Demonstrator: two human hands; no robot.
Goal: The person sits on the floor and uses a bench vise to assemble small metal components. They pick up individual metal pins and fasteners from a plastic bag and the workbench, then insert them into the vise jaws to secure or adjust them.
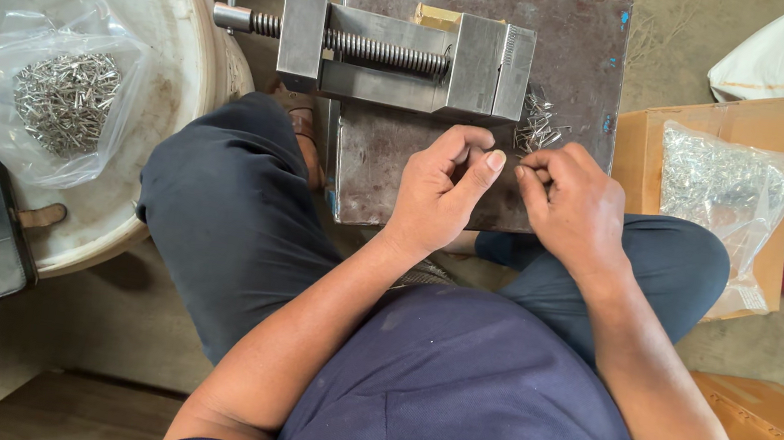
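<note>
Nearby – clear bag (59,101) left, cardboard box (720,142) right – hands (441,191) pinching pins (537,128)

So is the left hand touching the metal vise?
Apart. The head view shows the left hand curled above the rusty metal plate, with a strip of bare plate visible between its knuckles and the vise beyond.
</note>
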